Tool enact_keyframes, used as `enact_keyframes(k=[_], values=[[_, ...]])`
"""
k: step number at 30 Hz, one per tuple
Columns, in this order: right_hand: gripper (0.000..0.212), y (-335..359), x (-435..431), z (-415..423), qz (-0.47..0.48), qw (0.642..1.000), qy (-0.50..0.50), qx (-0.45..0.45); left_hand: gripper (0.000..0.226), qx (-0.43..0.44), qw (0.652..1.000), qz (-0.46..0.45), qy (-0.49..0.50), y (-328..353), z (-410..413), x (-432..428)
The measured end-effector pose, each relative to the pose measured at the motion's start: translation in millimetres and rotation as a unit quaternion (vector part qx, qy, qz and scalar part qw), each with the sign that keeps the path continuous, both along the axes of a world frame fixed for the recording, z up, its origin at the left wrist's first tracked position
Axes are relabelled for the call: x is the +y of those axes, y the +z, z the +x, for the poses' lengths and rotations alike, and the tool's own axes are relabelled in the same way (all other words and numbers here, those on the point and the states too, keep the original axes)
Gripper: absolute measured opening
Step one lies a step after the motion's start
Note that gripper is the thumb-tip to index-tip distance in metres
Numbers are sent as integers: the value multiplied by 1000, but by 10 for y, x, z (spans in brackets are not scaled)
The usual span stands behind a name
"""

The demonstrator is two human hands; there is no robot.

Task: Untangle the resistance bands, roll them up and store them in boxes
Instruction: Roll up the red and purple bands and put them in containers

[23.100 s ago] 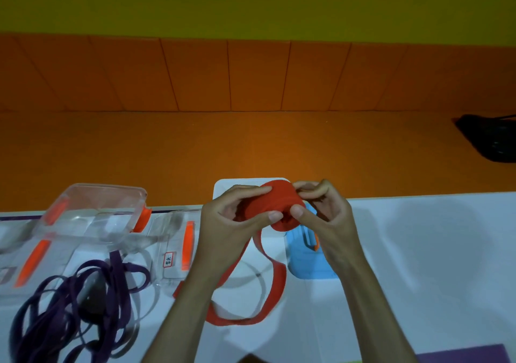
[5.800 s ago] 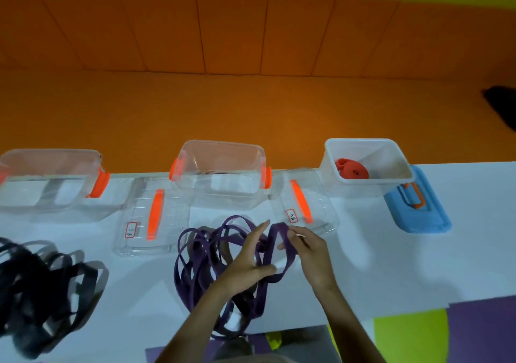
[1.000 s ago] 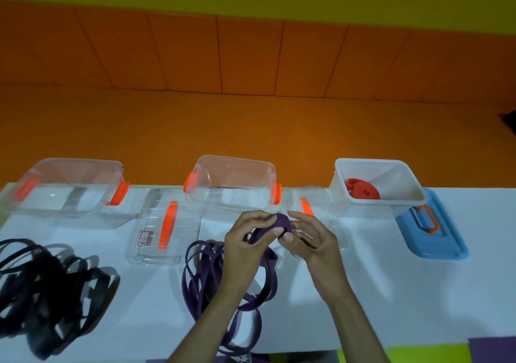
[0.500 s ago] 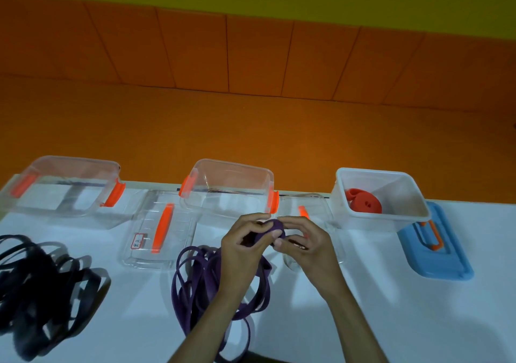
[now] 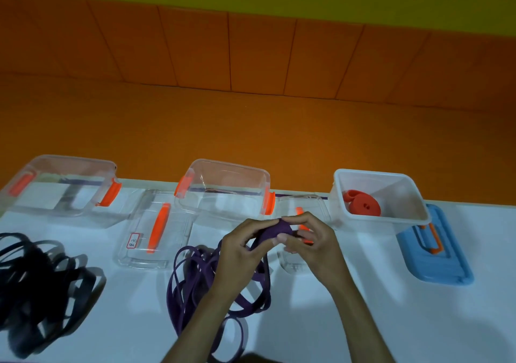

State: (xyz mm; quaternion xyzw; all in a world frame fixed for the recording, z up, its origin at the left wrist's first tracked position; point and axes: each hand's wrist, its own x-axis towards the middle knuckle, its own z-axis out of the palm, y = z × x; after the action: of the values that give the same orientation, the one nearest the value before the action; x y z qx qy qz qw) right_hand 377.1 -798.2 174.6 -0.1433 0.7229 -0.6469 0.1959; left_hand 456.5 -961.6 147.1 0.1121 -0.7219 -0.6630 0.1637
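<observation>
Both hands meet above the white table, holding a small rolled start of the purple resistance band (image 5: 282,228). My left hand (image 5: 243,248) grips the roll from the left; my right hand (image 5: 310,240) pinches it from the right. The rest of the purple band (image 5: 192,279) lies in tangled loops on the table below my left wrist. A rolled red band (image 5: 364,206) sits inside the white box (image 5: 418,203). A dark tangled band (image 5: 36,284) lies at the far left. Two clear boxes with orange handles stand open behind, one in the middle (image 5: 223,187) and one at the left (image 5: 61,184).
A clear lid with an orange handle (image 5: 153,231) lies between the clear boxes. A second clear lid (image 5: 301,209) lies under my right hand. A blue lid (image 5: 435,251) lies right of the white box. An orange padded bench and wall run behind the table.
My hands have stayed together on the purple roll, which looks a little larger. The view has tilted slightly; the boxes and loose bands lie as before.
</observation>
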Motion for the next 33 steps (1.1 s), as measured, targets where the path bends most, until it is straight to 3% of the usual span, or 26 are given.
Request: enact_keyframes(k=[3,11,18,25,29,33], values=[[21,17,35,-37,70,997,-24,39,25,-8,1000,22,15,34,49,10],[23,39,-138,287,-99,994,-44,-2,26,36,996,56,51,99,217,-108],[23,-4,-189,473,-60,996,-69,0,22,56,998,32,23,182,370,-218],[23,27,-268,665,-131,989,-74,-12,31,54,998,34,-24,227,501,-334],[21,104,-291,666,-55,996,-69,2,31,46,999,-2,-17,249,565,-419],[23,171,-310,635,-30,996,-84,32,24,43,998,35,-7,226,612,-409]])
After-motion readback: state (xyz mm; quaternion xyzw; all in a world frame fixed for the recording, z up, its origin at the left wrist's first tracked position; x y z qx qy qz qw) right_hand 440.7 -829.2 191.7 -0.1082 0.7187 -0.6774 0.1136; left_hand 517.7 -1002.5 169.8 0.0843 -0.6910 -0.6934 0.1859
